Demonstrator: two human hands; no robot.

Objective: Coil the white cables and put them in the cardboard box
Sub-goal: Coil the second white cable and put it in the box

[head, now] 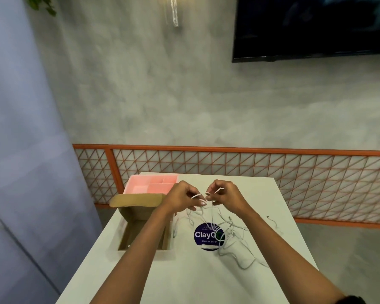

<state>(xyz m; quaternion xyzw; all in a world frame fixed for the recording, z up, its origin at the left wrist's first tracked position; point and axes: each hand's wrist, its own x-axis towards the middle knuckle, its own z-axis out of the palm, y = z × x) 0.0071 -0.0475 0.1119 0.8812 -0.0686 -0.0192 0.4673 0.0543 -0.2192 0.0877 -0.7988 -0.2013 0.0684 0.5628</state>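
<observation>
Above the white table (184,281), my left hand (180,197) and my right hand (225,195) are raised close together. Each pinches a strand of thin white cable (208,212) between curled fingers. From the hands the cable hangs down into a loose tangle of white cables (235,240) lying on the table, to the right of centre. An open cardboard box (144,229) stands on the left part of the table, its flap raised. My left forearm crosses over the box and hides part of its inside.
A pink compartment tray (150,184) sits behind the box at the table's far left corner. A round dark "ClayGo" sticker (207,236) lies under the tangle. One more cable end (272,221) lies near the right edge. An orange lattice railing (250,165) runs behind.
</observation>
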